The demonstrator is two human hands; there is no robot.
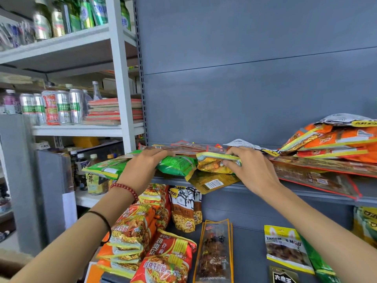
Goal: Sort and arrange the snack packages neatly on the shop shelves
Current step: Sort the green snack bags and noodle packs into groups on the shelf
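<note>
Pinching yellow packet (212, 165) at its top edge with right hand (252, 168), fingers curled; left hand (145, 163) lies flat on green packet (177, 167) (thumb hidden). The 2 packets sit on upper shelf (169, 181), touching.

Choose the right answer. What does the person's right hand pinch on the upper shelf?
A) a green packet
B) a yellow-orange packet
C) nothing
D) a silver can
B: the right hand pinches the yellow-orange packet on the upper shelf, while the green packet lies under the left hand.
</note>
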